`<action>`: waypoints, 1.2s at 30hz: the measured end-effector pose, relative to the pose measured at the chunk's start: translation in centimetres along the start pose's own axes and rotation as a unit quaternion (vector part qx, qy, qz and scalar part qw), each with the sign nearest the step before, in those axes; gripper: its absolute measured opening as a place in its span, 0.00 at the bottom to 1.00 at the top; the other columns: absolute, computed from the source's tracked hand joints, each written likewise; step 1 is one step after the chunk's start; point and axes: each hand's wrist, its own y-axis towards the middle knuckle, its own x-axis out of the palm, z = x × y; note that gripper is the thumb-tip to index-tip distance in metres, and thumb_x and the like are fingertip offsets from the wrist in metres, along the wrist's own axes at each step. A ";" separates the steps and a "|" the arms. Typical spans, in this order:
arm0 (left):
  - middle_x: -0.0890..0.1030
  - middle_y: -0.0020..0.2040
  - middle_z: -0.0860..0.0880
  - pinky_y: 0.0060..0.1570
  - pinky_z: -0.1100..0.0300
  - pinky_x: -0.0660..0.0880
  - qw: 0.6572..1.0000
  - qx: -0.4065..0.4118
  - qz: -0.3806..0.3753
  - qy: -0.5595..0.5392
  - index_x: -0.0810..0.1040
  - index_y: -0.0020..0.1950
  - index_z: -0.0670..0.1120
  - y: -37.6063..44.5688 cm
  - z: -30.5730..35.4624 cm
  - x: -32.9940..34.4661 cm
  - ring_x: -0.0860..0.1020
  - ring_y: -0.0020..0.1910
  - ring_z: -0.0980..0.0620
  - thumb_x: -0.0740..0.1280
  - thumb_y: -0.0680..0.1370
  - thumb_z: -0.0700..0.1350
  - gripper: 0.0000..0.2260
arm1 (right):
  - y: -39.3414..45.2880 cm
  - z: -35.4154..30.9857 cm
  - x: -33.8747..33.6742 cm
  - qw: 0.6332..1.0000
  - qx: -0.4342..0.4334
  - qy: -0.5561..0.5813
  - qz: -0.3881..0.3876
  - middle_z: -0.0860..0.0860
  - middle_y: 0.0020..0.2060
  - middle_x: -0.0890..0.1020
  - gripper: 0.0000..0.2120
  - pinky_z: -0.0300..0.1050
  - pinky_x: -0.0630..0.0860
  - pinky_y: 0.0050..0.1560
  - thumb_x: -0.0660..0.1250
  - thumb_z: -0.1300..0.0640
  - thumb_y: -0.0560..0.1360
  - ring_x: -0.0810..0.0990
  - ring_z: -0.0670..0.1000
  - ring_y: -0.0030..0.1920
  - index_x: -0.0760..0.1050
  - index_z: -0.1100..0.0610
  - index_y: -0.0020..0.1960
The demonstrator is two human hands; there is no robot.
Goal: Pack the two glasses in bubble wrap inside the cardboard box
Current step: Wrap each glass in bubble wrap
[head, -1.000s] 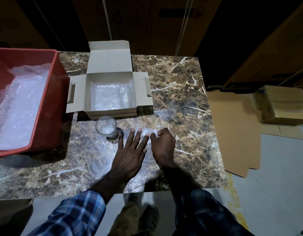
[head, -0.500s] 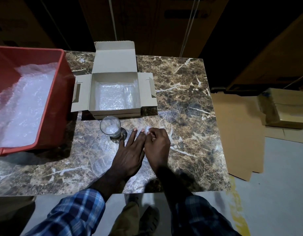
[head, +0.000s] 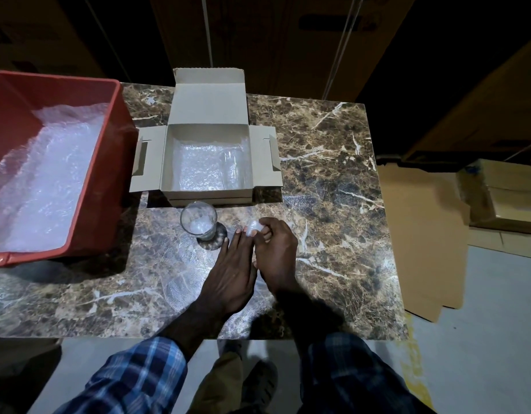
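Pinching the bubble wrap edge, the right hand curled beside the flat left hand, while one glass stood upright just before the open cardboard box.

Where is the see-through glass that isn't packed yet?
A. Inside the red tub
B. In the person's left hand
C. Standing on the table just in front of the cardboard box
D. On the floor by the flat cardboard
C: the glass stands upright on the marble table, right before the open cardboard box and beside the left hand, which lies flat and holds nothing.
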 end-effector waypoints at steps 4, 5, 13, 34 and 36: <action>0.59 0.78 0.41 0.77 0.61 0.41 0.993 -0.035 0.032 -0.108 0.55 0.76 0.41 -0.1 0.8 -0.6 0.44 0.78 0.60 0.59 0.82 0.43 0.24 | 0.7 0.5 -0.2 1.000 0.023 0.004 -0.010 0.50 0.48 0.74 0.09 0.54 0.77 0.56 0.76 0.56 0.71 0.78 0.52 0.49 0.83 0.48 0.50; 0.60 0.77 0.42 0.76 0.65 0.44 0.989 -0.052 0.038 -0.133 0.56 0.76 0.42 -0.3 0.9 -0.6 0.47 0.76 0.63 0.61 0.81 0.43 0.25 | 0.8 0.5 -0.3 1.000 0.027 0.000 -0.015 0.51 0.48 0.75 0.09 0.53 0.76 0.57 0.76 0.56 0.71 0.79 0.51 0.49 0.83 0.48 0.50; 0.51 0.82 0.44 0.79 0.48 0.50 0.997 -0.046 -0.002 -0.066 0.49 0.82 0.44 0.0 -0.4 0.5 0.45 0.81 0.50 0.55 0.82 0.47 0.29 | 1.3 0.8 -0.2 0.999 0.020 -0.034 -0.038 0.49 0.41 0.80 0.08 0.53 0.78 0.47 0.73 0.54 0.71 0.79 0.52 0.43 0.78 0.46 0.49; 0.84 0.56 0.48 0.54 0.55 0.78 0.964 -0.141 0.168 -0.152 0.78 0.68 0.48 -2.5 1.1 -3.4 0.82 0.53 0.49 0.66 0.81 0.46 0.15 | -0.5 -1.3 -2.8 0.993 -0.016 -0.024 -0.118 0.48 0.47 0.81 0.21 0.48 0.78 0.45 0.72 0.62 0.67 0.79 0.50 0.46 0.73 0.46 0.56; 0.85 0.45 0.49 0.43 0.51 0.80 0.940 -0.188 0.239 -0.157 0.81 0.63 0.51 -3.4 1.3 -4.4 0.83 0.42 0.50 0.66 0.79 0.50 0.13 | -0.7 -2.6 -3.3 0.990 -0.060 -0.038 -0.123 0.53 0.56 0.80 0.25 0.47 0.77 0.57 0.71 0.64 0.69 0.78 0.53 0.57 0.76 0.52 0.65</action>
